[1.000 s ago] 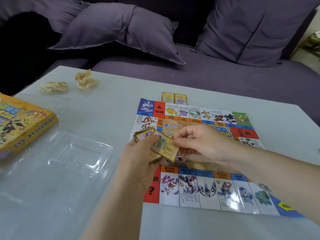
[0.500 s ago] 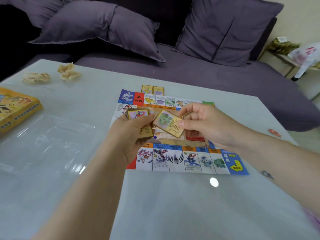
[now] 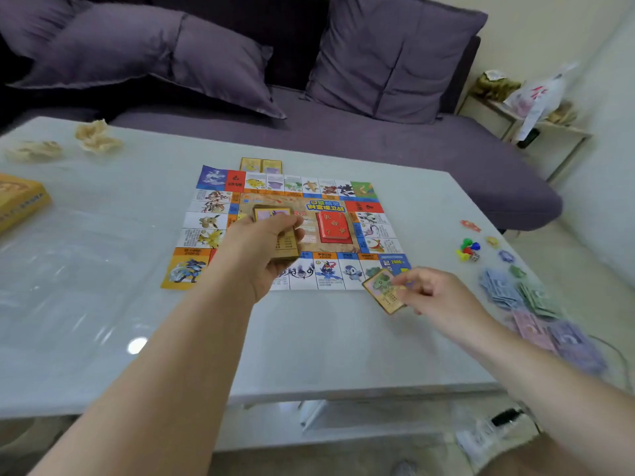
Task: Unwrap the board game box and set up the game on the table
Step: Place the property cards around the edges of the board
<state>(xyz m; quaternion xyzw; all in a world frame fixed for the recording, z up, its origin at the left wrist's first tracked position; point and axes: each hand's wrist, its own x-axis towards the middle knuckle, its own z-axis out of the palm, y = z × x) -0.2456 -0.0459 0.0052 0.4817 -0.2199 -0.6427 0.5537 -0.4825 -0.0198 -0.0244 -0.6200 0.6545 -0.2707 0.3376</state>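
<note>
Head view: two bare arms reach over a pale table (image 3: pixel 343 345) that stands in front of a purple sofa (image 3: pixel 395 146).
Left hand: the left hand (image 3: pixel 263 252) is curled round a stack of gold-edged cards (image 3: pixel 287 243) and holds it above the middle of the game board (image 3: pixel 372 231).
Right hand: the right hand (image 3: pixel 438 295) pinches a single card (image 3: pixel 385 292) between thumb and fingertips, at the board's near right corner. Whether the card touches the table cannot be told.
Game board: it lies unfolded and flat on the table, with picture squares around its rim.
Red deck: a red deck (image 3: pixel 334 228) sits on the board's centre panel, right of the held stack.
Far edge: two gold cards (image 3: pixel 261 165) lie side by side just beyond the board.
Game box: the yellow box (image 3: pixel 20 201) lies at the table's left edge, with clear plastic (image 3: pixel 79 269) just beside it.
Right side: coloured pawns (image 3: pixel 468 249) stand clustered near a small die (image 3: pixel 475 257); paper money (image 3: pixel 522 293) lies spread nearer the front.
Back left: crumpled paper wads (image 3: pixel 98 137) lie on the table.
</note>
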